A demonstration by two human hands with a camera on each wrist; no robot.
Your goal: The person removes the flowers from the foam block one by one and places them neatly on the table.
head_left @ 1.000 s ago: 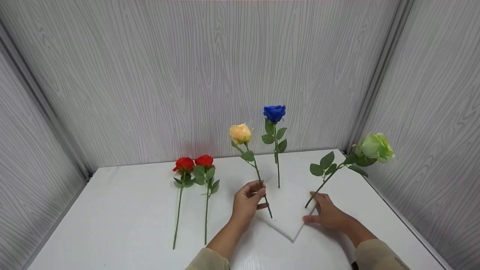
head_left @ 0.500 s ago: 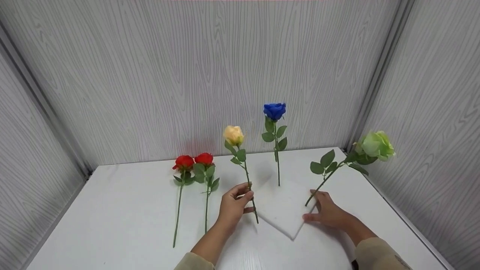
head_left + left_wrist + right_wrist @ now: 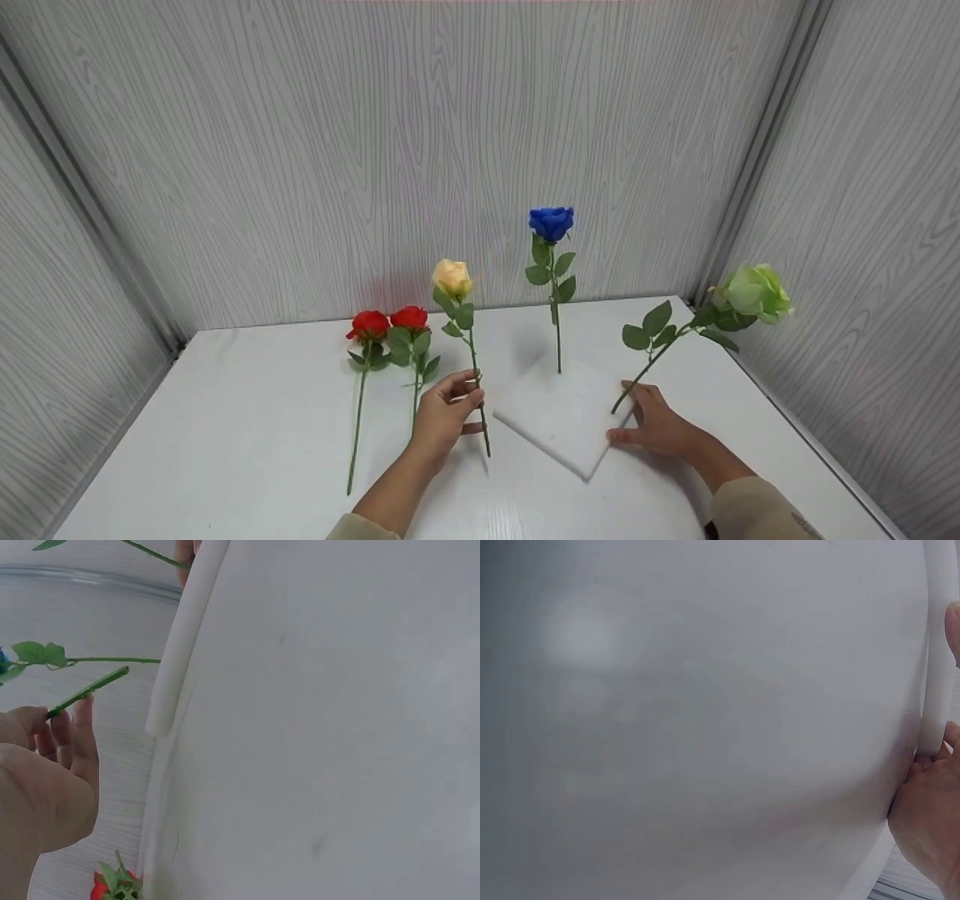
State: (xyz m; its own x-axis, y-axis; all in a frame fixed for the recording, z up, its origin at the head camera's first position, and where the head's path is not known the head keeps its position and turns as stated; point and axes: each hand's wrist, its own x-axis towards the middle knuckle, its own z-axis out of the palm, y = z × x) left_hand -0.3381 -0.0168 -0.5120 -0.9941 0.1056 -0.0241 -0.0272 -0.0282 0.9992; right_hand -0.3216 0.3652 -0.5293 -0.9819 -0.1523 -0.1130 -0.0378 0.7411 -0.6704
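The left hand [image 3: 444, 416] is closed low on a yellow rose [image 3: 453, 280]. A white board [image 3: 559, 424], nearer the desk's [image 3: 247, 420] right edge, is gripped by the right hand [image 3: 661, 426].

In the head view, the left hand [image 3: 442, 415] and its forearm cover the lower stem of the inner red rose [image 3: 409, 318], and the fingers hide a short length of the stem of the yellow rose [image 3: 453, 280]. The right hand [image 3: 656, 425] covers one corner of the white slab [image 3: 559, 420]. A mark [image 3: 805, 523] on the right sleeve [image 3: 757, 504] is too small to read. The bottom edge crops both sleeves and the desk [image 3: 247, 420]. In the left wrist view, the left edge cuts through the blue rose [image 3: 551, 224]; a dark smudge [image 3: 319, 846] is too blurred to identify. The right wrist view's edge crops the right hand.
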